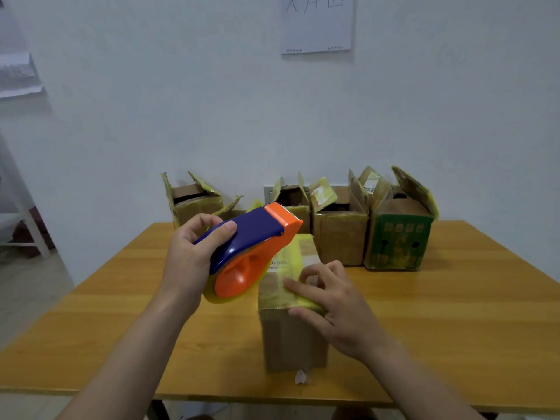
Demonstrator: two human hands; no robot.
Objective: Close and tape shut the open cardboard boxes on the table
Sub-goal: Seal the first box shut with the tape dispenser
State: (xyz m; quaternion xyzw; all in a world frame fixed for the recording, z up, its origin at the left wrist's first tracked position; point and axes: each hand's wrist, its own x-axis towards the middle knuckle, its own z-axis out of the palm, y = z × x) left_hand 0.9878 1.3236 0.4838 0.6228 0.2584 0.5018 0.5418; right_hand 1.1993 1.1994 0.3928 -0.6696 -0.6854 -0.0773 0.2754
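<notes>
On the wooden tabletop (454, 313) in front of you, a row of open cardboard boxes stands along the far edge, against a white wall (151, 101) with a paper sheet (316, 25) pinned high up. The leftmost open box (194, 204) stands a little apart from the others. A plain brown open box (339, 234) stands just beside a green printed box (397, 241) at the right end, all with flaps up.

Nearer to you, about mid-table and towards the near edge, stands a closed box (292, 338) with yellow tape (291, 259) across its top. Your right hand (339, 307) rests on that top at its near right corner, index finger laid on the tape, thumb against the upper front edge, fingers loosely bent and gripping nothing. Your left hand (188, 256) is wrapped round the blue and orange tape dispenser (254, 247), held in the air just left of the closed box, toothed end pointing away from you. A small white scrap (300, 376) lies at the box's foot.
</notes>
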